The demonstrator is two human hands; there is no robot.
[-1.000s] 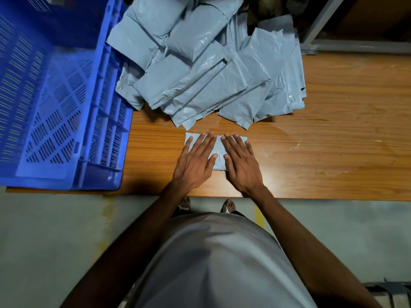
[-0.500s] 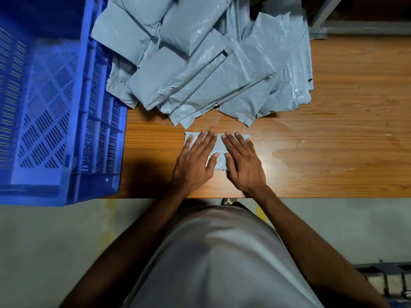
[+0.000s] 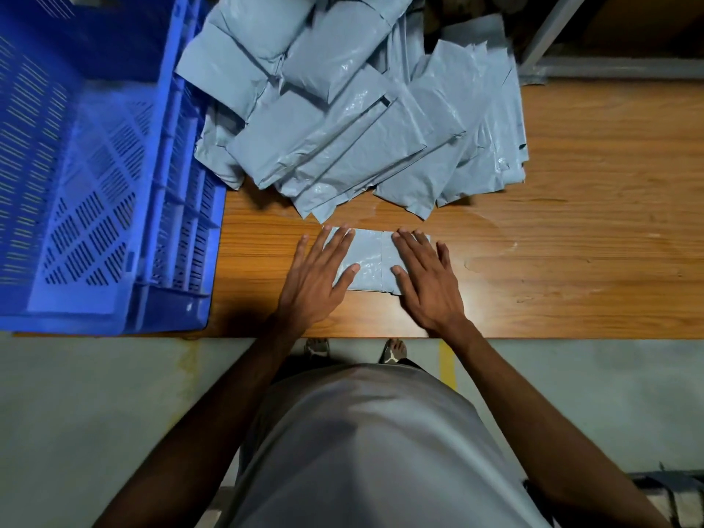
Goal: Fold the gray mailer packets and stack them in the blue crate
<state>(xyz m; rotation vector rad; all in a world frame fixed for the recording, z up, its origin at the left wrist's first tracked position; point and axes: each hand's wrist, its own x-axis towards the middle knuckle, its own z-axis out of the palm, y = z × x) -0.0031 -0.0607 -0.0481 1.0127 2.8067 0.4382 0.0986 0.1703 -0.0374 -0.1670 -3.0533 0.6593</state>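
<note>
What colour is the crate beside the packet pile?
Blue, with slotted walls and floor; the blue crate shows in the head view, the only one.

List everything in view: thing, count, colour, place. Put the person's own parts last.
folded mailer packet: one, gray, table's near edge, under both hands
loose mailer packets: a pile, count unclear, gray, far side of the table
crate: one, blue, slotted, table's left end, no packets visible inside
table: one, brown wood grain
floor: gray-green, with a yellow mark
left hand: flat on the packet's left part
right hand: flat on its right part
feet: two, below the table edge
</note>
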